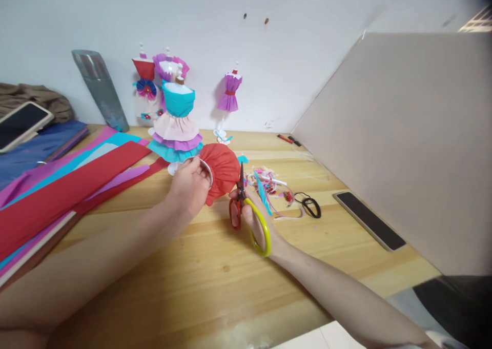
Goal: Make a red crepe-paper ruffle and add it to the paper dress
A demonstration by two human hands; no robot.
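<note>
My left hand [191, 181] is closed on the pale rim of a gathered red piece [222, 170], crepe-like, that flares out to the right. In my right hand [265, 226] are scissors [241, 187] with one red and one yellow handle loop. Their dark blades point up and touch or nearly touch the right edge of the red piece; whether they cut into it I cannot tell. Just behind my left hand stands a miniature dress form [179, 103] in turquoise, pale pink and purple ruffles. Scraps and ribbon bits [269, 182] lie beyond the scissors.
Long coloured strips [77, 185] cover the table's left side. Other small dress forms [230, 93] and a bottle [100, 90] stand by the wall. A phone [25, 124] rests on blue cloth. Right are a black hair tie [310, 205], a dark slab [369, 221] and a partition [403, 134].
</note>
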